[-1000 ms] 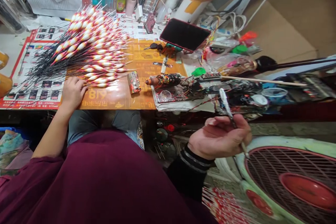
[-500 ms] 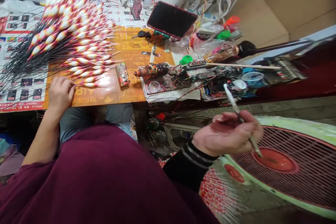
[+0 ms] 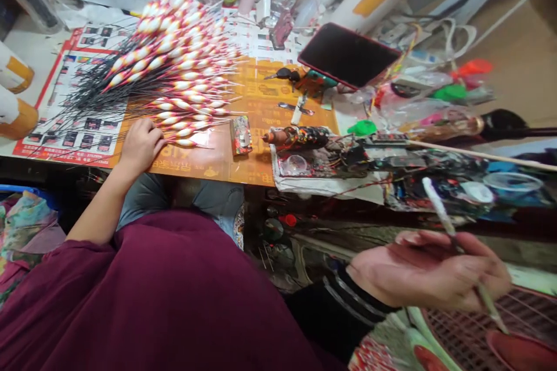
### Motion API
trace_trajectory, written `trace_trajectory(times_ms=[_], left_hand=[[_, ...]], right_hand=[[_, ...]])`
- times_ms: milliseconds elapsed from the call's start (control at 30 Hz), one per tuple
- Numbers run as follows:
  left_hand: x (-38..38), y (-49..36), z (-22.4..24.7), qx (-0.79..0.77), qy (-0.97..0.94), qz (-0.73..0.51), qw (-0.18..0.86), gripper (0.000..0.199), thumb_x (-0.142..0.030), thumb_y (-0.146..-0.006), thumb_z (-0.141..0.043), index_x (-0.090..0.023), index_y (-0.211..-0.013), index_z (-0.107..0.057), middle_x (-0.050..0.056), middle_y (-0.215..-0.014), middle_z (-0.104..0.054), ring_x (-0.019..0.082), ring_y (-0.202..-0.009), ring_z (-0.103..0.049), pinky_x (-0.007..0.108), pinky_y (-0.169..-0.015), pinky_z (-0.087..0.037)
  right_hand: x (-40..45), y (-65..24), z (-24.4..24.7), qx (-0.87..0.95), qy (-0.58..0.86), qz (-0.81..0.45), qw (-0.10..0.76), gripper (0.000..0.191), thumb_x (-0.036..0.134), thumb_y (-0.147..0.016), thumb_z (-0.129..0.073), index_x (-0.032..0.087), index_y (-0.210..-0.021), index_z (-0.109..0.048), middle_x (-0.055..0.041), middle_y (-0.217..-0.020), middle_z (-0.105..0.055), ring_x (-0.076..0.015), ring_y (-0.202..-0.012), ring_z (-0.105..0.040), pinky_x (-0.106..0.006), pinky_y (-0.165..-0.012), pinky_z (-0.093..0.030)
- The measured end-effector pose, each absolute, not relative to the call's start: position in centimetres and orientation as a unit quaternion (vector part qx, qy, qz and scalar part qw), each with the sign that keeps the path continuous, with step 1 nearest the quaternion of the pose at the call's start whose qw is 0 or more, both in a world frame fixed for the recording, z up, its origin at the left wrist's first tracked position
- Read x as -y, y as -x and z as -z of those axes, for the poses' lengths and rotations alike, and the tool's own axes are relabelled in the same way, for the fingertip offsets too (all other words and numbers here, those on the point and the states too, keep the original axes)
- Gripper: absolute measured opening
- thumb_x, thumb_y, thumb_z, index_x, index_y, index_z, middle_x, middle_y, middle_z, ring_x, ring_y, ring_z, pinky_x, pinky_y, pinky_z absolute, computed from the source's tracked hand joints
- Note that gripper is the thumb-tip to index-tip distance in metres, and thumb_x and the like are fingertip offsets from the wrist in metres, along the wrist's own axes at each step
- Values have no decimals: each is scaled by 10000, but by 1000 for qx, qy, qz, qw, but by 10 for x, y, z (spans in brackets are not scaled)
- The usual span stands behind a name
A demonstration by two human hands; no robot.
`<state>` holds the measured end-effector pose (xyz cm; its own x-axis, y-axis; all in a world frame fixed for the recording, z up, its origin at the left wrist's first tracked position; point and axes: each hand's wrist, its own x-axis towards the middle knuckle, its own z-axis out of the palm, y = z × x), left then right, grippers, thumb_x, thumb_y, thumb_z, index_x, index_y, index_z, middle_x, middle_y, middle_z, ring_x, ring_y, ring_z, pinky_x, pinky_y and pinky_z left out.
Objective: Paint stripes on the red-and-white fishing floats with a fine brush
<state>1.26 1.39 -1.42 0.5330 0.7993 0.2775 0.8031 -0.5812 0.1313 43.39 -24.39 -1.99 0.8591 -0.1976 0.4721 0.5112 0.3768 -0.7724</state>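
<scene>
My left hand (image 3: 141, 146) lies on the table's front part, its fingers curled and closed at the left end of the nearest fishing float (image 3: 187, 143). Beside and beyond it spreads a big pile of fishing floats (image 3: 172, 46), white spindle bodies with red ends and thin dark stems. At the right, my right hand (image 3: 435, 269) is raised off the table's front edge, palm turned up. Its fingers are closed round a slim paintbrush (image 3: 441, 208), which slants with a whitish end up and a thin end down.
A small paint-spotted block (image 3: 241, 134) lies on the orange sheet. Right of it are a paint-crusted tool (image 3: 300, 138) and a little clear cup (image 3: 295, 164). A phone (image 3: 348, 55) leans on a stand behind. A red slatted chair seat (image 3: 470, 324) is at lower right.
The view has swung left, so the table things appear further right. My left hand stays at the same float. My right hand still holds the paintbrush and appears lower and further right.
</scene>
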Motion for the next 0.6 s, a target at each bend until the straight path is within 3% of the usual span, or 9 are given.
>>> trace_trajectory(times_ms=[267,600], left_hand=[[-18,-21,12,431,892,132,-2,127,-266,-1046,-669,-183,-1017,-761,132,-1025,-708,330,-1045,-640,460,-927,-510],[-23,-11,9,427,892,147,-22,150,-248,-980,-777,-199,-1117,-739,115,-1128,-728,309,-1114,-648,431,-1008,-505]], right_hand=[[243,-436,19,125,493,200,837,266,518,-585,-580,265,-622,-654,21,-491,-494,-114,-399,-391,-210,-357,-187],[241,-444,22,110,501,219,830,283,513,-502,-498,270,-593,-608,-1,-496,-496,-128,-403,-401,-213,-339,-208]])
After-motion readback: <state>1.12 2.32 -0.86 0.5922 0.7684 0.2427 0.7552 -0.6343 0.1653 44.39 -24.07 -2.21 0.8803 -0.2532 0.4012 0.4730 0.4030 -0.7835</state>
